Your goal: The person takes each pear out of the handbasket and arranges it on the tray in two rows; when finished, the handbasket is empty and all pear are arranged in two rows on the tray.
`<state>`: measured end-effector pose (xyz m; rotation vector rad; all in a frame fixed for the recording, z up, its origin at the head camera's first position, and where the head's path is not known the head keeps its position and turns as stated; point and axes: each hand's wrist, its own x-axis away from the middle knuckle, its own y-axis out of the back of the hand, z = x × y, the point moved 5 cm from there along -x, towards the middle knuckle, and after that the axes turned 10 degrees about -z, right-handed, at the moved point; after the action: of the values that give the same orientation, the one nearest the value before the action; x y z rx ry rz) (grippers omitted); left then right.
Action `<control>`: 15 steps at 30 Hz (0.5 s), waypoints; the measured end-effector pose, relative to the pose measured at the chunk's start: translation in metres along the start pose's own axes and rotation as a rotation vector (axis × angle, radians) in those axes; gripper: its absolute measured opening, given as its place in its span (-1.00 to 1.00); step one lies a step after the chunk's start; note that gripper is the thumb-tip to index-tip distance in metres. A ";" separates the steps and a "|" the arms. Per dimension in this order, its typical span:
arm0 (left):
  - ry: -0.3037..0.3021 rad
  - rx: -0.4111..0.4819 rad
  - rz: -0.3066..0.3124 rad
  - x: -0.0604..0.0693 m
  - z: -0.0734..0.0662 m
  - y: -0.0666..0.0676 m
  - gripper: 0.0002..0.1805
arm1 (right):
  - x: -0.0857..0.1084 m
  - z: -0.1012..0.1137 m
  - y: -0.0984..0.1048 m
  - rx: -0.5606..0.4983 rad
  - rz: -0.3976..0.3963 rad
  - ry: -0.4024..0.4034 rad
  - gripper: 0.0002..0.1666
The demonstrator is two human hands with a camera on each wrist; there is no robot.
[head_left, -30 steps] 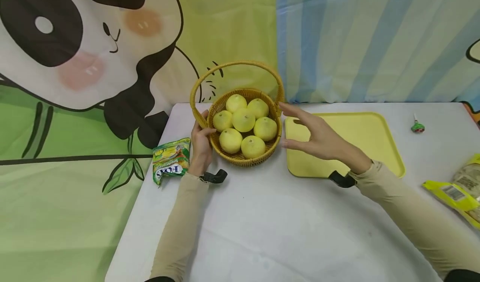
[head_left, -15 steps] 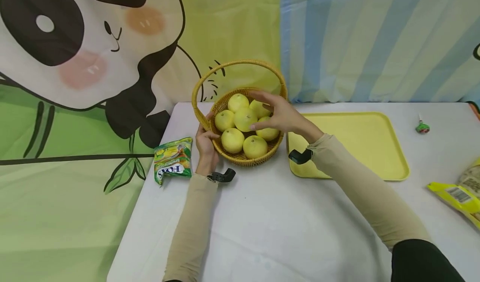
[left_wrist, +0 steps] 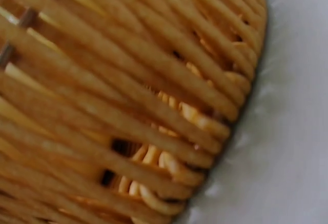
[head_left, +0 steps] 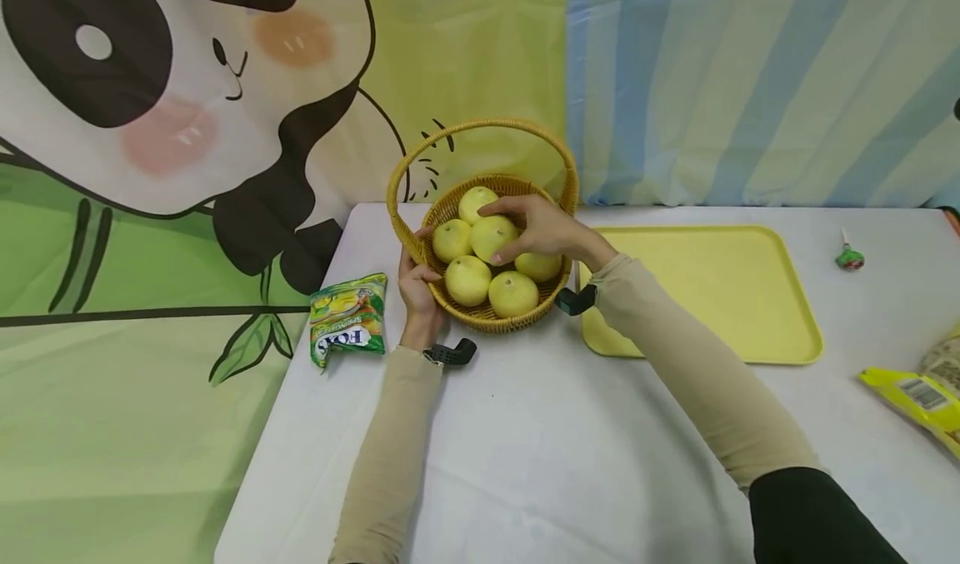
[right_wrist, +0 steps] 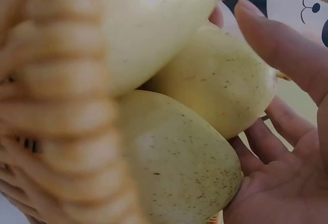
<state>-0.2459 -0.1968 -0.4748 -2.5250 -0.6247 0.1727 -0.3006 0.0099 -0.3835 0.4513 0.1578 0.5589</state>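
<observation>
A woven wicker basket (head_left: 501, 324) with a tall handle stands at the back of the table. In it lie several round, pale yellow-green fruits (head_left: 513, 294), finely specked with brown in the right wrist view. My left hand (head_left: 420, 293) grips the basket's left side, its thumb at the rim. The left wrist view shows only the wicker wall (left_wrist: 128, 90), without the hand. Over the right part of the basket, my right hand (head_left: 543, 229) spreads thumb and fingers about the top fruit (head_left: 491, 237). In the right wrist view its thumb (right_wrist: 277, 42) stands apart from the fruit.
A yellow tray (head_left: 712, 297) lies right of the basket, partly under the right forearm. A green snack packet (head_left: 348, 318) lies left of the left hand. Farther right are a wrapped lollipop (head_left: 850, 257) and a yellow bag (head_left: 915, 393). A printed curtain hangs behind the table.
From beside the basket's right rim, my right hand has moved left over the fruits and lower onto them. My left hand keeps its hold on the basket.
</observation>
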 end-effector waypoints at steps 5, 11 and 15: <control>0.004 0.007 -0.017 0.001 0.000 0.000 -0.18 | -0.005 -0.003 -0.003 0.089 -0.020 0.011 -0.05; 0.011 0.020 -0.021 0.002 0.001 0.001 -0.19 | -0.007 -0.003 -0.004 0.140 -0.062 0.039 -0.10; -0.003 0.008 -0.016 0.001 0.002 -0.001 -0.18 | -0.006 -0.003 -0.003 0.158 -0.091 0.072 -0.12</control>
<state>-0.2455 -0.1948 -0.4765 -2.5114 -0.6438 0.1725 -0.3051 0.0054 -0.3869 0.5752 0.2917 0.4751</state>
